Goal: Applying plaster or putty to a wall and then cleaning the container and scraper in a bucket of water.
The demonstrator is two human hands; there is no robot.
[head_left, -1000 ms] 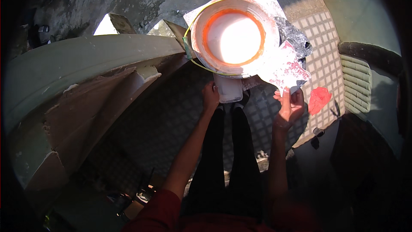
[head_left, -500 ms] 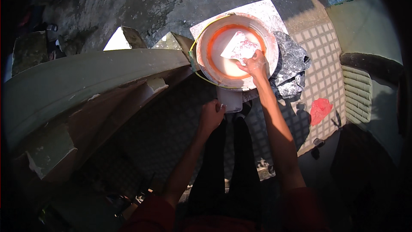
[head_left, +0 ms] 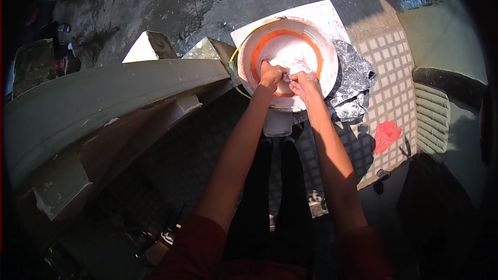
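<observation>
A large bucket (head_left: 330,67) stands in front of me, with an orange band inside and pale white contents. Inside its mouth is a white packet (head_left: 298,63) with reddish patches, partly washed out by sunlight. My right hand (head_left: 304,84) pinches the packet's near edge. Close beside it, my left hand (head_left: 272,77) is also closed at that edge, its fingertips near those of the right. Just how the packet's edge lies between the fingers is hard to make out. A yellow-green handle (head_left: 240,46) hangs round the bucket's left side.
Under the bucket lies a white-smeared board (head_left: 322,12); a pale flat piece (head_left: 278,123) juts out on my side. Right of the bucket is a crumpled dark, white-dusted sheet (head_left: 353,80). A red plastic bag (head_left: 386,136) lies on the tiles. A curved stair-like wall (head_left: 119,83) runs along the left.
My left hand has risen from below the bucket to join the right hand at the packet. The packet has come slightly nearer and its outline has shifted.
</observation>
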